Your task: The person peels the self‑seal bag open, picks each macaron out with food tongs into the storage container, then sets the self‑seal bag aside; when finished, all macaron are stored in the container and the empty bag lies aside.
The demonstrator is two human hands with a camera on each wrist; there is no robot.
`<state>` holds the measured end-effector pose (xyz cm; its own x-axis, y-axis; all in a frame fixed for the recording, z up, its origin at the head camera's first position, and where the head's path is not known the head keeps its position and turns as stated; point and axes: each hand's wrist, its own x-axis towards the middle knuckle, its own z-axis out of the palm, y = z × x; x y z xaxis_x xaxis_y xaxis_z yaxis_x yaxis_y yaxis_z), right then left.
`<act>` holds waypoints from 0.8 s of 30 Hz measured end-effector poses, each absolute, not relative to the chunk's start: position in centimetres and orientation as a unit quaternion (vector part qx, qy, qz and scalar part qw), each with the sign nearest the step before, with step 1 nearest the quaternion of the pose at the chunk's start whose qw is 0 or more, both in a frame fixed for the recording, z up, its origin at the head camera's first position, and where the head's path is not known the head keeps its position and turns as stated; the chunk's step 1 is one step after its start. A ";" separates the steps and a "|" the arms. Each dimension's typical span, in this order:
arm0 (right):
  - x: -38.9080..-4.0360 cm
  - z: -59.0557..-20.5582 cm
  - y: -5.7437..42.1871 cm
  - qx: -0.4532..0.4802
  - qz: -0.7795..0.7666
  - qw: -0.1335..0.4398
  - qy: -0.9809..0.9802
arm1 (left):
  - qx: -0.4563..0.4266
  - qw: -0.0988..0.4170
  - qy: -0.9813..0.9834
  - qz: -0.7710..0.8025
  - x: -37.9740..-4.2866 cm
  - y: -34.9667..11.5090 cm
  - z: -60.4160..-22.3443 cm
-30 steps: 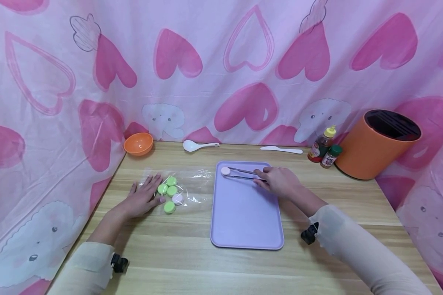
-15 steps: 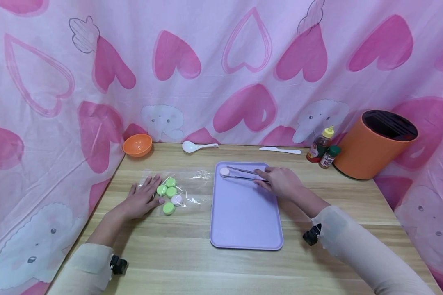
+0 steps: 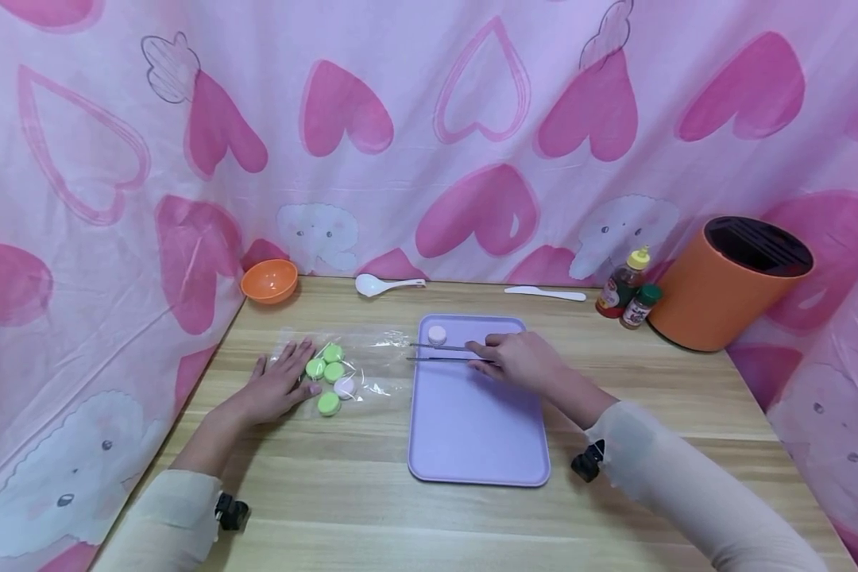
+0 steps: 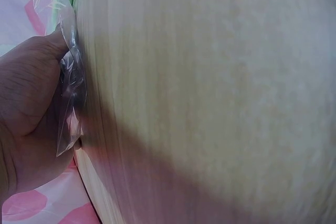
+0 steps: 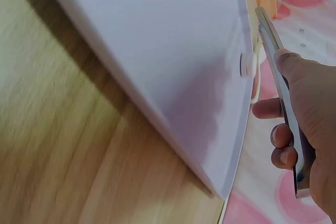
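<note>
My left hand (image 3: 275, 389) rests spread and palm down on the left end of a clear plastic bag (image 3: 388, 361). Inside the bag are several green macarons (image 3: 334, 372) and one pale pink macaron (image 3: 344, 388), just right of my fingers. My right hand (image 3: 522, 361) holds metal tongs (image 3: 439, 347) over the lilac tray (image 3: 479, 437). The tips of the tongs stand apart with nothing between them and reach past the tray's left rim. Another pale pink macaron (image 3: 437, 334) sits in the tray's far left corner, just beyond the tongs. In the right wrist view my thumb and fingers wrap the tongs (image 5: 286, 103).
Along the back lie an orange bowl (image 3: 269, 281), a white spoon (image 3: 379, 285) and a white knife (image 3: 546, 293). At the back right stand a yellow-capped bottle (image 3: 620, 287), a green-lidded jar (image 3: 639, 307) and an orange knife block (image 3: 722, 294). A heart-patterned curtain (image 3: 400, 183) encloses the table.
The tongs have let go of the pale pink macaron, which stays in the tray's far left corner. My right hand has moved left and nearer with the tongs; my left hand stays put.
</note>
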<state>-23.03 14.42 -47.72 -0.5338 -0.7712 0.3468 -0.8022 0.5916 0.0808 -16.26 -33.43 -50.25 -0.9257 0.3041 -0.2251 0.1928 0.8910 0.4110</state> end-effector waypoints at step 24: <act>-22.7 -49.3 8.7 0.474 0.076 0.144 -0.866 | 0.127 0.146 0.961 0.199 -16.5 -33.8 -50.7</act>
